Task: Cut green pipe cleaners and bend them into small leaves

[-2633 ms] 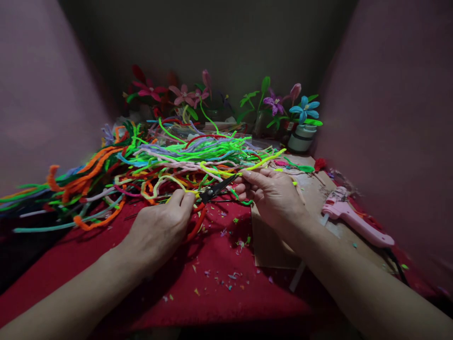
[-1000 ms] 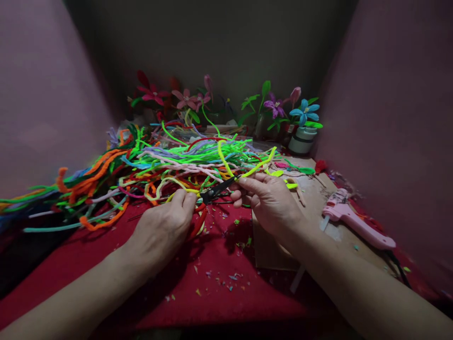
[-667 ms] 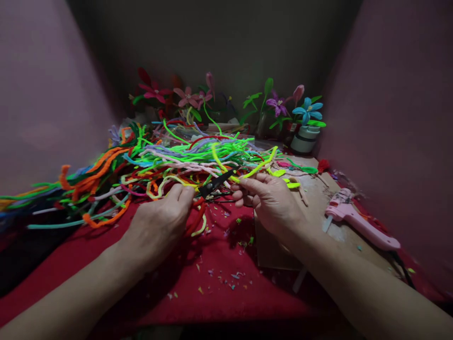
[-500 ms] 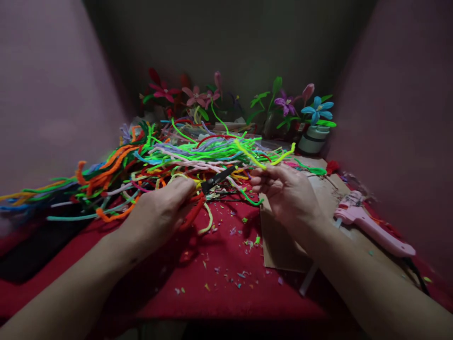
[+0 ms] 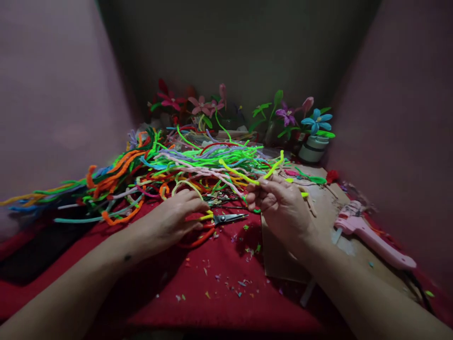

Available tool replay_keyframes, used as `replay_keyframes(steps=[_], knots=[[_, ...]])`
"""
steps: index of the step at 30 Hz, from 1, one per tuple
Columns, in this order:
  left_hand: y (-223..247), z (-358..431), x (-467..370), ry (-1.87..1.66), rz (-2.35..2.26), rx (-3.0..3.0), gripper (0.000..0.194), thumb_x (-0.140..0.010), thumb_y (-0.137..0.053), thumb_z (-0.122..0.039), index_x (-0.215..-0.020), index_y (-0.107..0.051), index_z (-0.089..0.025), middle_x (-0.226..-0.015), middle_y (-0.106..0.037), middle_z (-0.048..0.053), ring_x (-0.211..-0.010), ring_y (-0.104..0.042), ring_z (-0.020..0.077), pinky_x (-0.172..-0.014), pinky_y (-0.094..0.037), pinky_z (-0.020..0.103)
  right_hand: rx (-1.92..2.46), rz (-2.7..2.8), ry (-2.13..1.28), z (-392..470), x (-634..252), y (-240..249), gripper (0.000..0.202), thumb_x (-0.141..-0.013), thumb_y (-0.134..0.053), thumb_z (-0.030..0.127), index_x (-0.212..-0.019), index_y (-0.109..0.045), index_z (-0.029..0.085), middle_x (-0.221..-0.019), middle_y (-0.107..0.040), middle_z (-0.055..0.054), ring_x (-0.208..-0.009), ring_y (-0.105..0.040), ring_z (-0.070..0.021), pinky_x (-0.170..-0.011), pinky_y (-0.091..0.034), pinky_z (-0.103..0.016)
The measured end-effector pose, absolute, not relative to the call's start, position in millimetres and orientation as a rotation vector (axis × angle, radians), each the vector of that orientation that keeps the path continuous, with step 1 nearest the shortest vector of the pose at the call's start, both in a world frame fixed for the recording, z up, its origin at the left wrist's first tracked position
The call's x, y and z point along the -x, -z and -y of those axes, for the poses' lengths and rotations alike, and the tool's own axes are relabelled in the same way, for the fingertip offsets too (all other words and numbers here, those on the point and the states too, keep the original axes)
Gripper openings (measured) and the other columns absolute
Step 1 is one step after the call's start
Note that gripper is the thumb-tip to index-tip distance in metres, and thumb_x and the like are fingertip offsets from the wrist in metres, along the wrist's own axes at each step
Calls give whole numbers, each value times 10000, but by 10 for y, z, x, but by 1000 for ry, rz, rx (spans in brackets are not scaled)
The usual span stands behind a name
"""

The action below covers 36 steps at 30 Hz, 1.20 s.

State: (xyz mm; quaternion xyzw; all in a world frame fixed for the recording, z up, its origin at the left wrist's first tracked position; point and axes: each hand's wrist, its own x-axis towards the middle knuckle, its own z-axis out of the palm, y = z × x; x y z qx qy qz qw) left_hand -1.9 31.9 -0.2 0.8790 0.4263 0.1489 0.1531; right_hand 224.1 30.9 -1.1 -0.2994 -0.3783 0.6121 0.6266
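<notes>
Scissors (image 5: 230, 218) with red and yellow handles lie low over the red cloth, blades pointing right. My left hand (image 5: 177, 216) is at their handles with its fingers curled over them; whether it still grips them is hard to tell. A bent yellow pipe cleaner (image 5: 239, 176) is pinched between the thumb and fingers of my right hand (image 5: 278, 200), its two ends rising left and right. Behind both hands spreads a heap of coloured pipe cleaners (image 5: 198, 160).
A pink glue gun (image 5: 375, 238) rests on cardboard (image 5: 283, 255) at the right. Fuzzy flowers (image 5: 316, 121) and a white jar (image 5: 313, 149) stand at the back. Small scraps dot the red cloth (image 5: 198, 302). A dark flat object (image 5: 35, 257) lies at the left.
The scissors have come down to the cloth and now point right instead of up and right. My right hand has lowered slightly, and the yellow pipe cleaner has shifted left and down with it.
</notes>
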Motion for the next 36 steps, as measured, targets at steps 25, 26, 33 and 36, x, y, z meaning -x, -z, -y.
replay_keyframes(steps=[25,26,33,36], knots=[[60,-343,-296,-1213,-695,-811,69,-803,-568,-90,-808,-623,-132,-562,-573,-14,-397,-509,57,-350,-404,134,607,640,-1719,-276,-2190,34,123,-693,-690,172,-714,-569,161,-671,-662,-11,-546,-600,-98,-495,-489,-195],[67,-354,-291,-1226,-701,-789,76,-809,-558,-89,-796,-621,-129,-576,-578,-8,-416,-522,57,-363,-413,132,564,633,-1723,-274,-2198,22,113,-719,-676,182,-720,-563,167,-671,-651,-1,-525,-573,-82,-490,-474,-188],[-47,-433,-168,-1421,-683,-651,190,-867,-442,-51,-801,-613,-102,-739,-634,43,-458,-504,22,-393,-406,93,507,613,-1682,-346,-2244,54,93,-763,-662,196,-741,-574,175,-612,-593,35,-453,-462,-46,-448,-389,-159],[-115,-424,-127,-1429,-654,-647,218,-890,-404,-65,-795,-597,-96,-697,-609,37,-457,-497,24,-414,-420,105,531,583,-1653,-384,-2265,95,67,-774,-656,218,-783,-606,174,-600,-594,39,-445,-462,-43,-447,-381,-162]])
